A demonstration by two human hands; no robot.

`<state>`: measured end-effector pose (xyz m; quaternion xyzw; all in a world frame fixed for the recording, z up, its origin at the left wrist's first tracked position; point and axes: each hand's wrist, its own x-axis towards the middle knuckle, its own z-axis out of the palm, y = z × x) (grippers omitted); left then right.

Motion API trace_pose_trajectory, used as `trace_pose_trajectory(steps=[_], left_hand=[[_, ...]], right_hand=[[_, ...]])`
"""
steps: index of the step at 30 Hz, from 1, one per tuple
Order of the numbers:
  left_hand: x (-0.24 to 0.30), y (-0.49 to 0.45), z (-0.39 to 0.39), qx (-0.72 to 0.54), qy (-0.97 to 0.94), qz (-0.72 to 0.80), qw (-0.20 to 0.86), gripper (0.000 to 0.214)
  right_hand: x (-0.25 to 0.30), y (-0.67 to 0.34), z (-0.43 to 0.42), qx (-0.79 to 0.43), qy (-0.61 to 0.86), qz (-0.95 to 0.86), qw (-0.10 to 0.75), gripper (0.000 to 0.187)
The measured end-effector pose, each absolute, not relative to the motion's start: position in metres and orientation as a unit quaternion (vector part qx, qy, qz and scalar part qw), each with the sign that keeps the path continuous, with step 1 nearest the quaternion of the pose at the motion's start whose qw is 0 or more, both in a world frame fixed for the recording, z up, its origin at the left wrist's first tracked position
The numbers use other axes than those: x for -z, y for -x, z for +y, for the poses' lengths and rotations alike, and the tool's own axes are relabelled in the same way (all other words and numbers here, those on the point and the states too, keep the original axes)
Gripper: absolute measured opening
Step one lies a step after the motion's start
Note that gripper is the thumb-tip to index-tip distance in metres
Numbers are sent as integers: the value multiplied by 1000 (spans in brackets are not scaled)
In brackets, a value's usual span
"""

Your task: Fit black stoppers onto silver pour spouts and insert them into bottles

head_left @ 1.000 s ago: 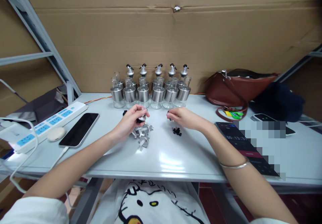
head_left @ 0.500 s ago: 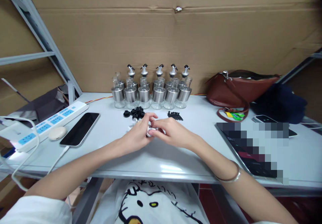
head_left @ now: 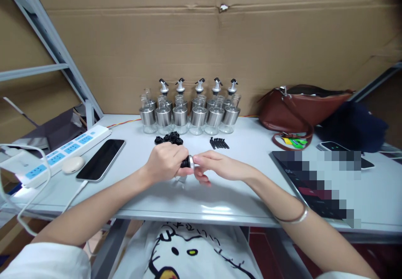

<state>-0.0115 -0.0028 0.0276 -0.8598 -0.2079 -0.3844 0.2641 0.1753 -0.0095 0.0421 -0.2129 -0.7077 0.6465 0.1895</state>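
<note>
My left hand (head_left: 165, 162) and my right hand (head_left: 213, 167) meet above the middle of the white table (head_left: 220, 195). Between them they grip a small silver and black pourer spout (head_left: 189, 162). The left fingers wrap its black end; the right thumb and forefinger pinch its silver end. More silver pourer parts (head_left: 181, 180) lie on the table just under my left hand, mostly hidden. Behind the hands sit a heap of black rubber stoppers (head_left: 168, 138) and a short row of black pins (head_left: 219, 143). Further back stand several glass bottles with steel bands (head_left: 188, 113), some with pourers fitted.
A black phone (head_left: 101, 159) on a cable, a beige oval case (head_left: 73, 164) and a white power strip (head_left: 59, 155) lie at the left. A brown bag (head_left: 298, 107), a dark cloth (head_left: 353, 126), another phone (head_left: 333, 147) and a blurred dark tablet (head_left: 314, 183) are at the right.
My hands came together from apart and now hold one pourer between them. Since half a second ago the piece has turned, so its black end shows at my left fingers.
</note>
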Motion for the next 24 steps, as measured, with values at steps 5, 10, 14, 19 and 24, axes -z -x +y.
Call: trace_pose_trajectory(steps=[5, 10, 14, 19, 24], left_hand=[[-32, 12, 0, 419, 857, -176, 243, 47], [-34, 18, 6, 395, 879, -203, 172, 44], [-33, 20, 7, 381, 888, -247, 71, 45], [-39, 17, 6, 383, 876, -285, -68, 48], [-45, 12, 2, 306, 851, -306, -296, 60]], right_hand=[[-40, -173, -9, -664, 184, -699, 192, 40], [-39, -169, -15, -527, 227, -777, 260, 35], [-38, -166, -19, -304, 282, -859, 301, 33], [-37, -171, -13, 28, 262, -905, 334, 35], [-45, -182, -7, 253, 212, -895, 299, 31]])
